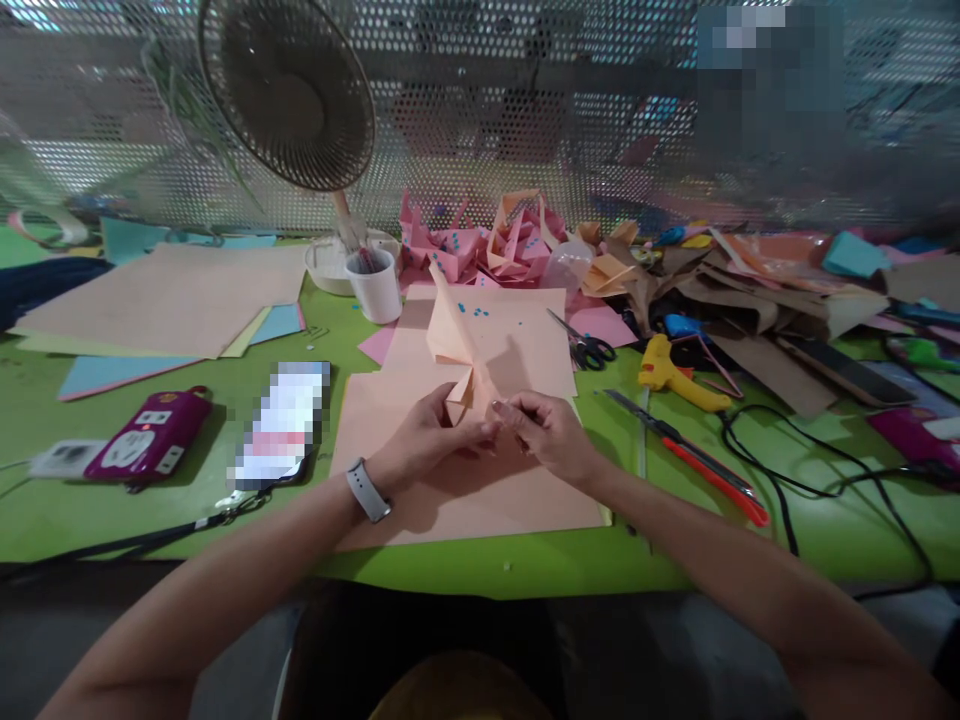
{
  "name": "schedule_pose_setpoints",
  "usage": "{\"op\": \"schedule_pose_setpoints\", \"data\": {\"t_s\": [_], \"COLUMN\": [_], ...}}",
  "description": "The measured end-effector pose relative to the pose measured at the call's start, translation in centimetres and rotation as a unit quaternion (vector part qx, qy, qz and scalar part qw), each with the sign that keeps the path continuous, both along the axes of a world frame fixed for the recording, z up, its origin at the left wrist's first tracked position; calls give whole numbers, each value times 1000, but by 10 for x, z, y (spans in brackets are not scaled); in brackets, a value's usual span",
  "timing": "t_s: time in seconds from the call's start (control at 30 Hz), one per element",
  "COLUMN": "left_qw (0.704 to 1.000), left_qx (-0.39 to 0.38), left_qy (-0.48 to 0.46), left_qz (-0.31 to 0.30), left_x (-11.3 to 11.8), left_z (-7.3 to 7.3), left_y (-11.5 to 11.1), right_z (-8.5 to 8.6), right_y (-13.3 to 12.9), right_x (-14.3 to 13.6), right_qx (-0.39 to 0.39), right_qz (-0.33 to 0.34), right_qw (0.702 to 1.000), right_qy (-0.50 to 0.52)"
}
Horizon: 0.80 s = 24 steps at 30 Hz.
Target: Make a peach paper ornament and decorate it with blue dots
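A folded peach paper piece (451, 325) stands up between my hands, its long point rising toward the back. My left hand (442, 430) is closed around its lower left part, thumb on the near side. My right hand (541, 428) pinches the lower right edge of the same piece, its fingertips close to my left thumb. Beneath both hands lie flat peach sheets (450, 510), and another peach sheet with small blue dots (540, 320) lies behind them. The folded piece's bottom is partly hidden by my fingers.
Scissors (592, 350), a yellow glue gun (679, 375) and a red cutter (712, 480) lie right. A phone (283, 425) and purple power strip (154, 435) are left. Behind are a white cup (375, 287), a fan (289, 95), pink folded papers (517, 240) and brown scraps (720, 300).
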<state>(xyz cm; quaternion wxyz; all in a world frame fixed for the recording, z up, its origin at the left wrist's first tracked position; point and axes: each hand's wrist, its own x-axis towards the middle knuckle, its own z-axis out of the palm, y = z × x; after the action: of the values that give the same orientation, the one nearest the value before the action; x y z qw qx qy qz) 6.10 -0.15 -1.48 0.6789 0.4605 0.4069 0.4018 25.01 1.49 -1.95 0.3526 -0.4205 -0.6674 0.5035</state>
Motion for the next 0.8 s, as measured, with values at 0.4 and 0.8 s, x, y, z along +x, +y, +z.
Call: {"op": "schedule_pose_setpoints", "data": {"t_s": [0.4,0.8], "left_qw": [999,992], "left_qx": [27,80], "left_qy": [18,93], "left_qz": [36,43], "left_x": [5,4], "left_z": [-2,0], "left_y": [2,-3], "right_z": [-1,2], "right_y": [-2,0], "right_x": [-1,-3], "right_qx": [12,-16], "right_qz": [3,4], "right_qw": [1000,1000], "right_qy": [-5,23]}}
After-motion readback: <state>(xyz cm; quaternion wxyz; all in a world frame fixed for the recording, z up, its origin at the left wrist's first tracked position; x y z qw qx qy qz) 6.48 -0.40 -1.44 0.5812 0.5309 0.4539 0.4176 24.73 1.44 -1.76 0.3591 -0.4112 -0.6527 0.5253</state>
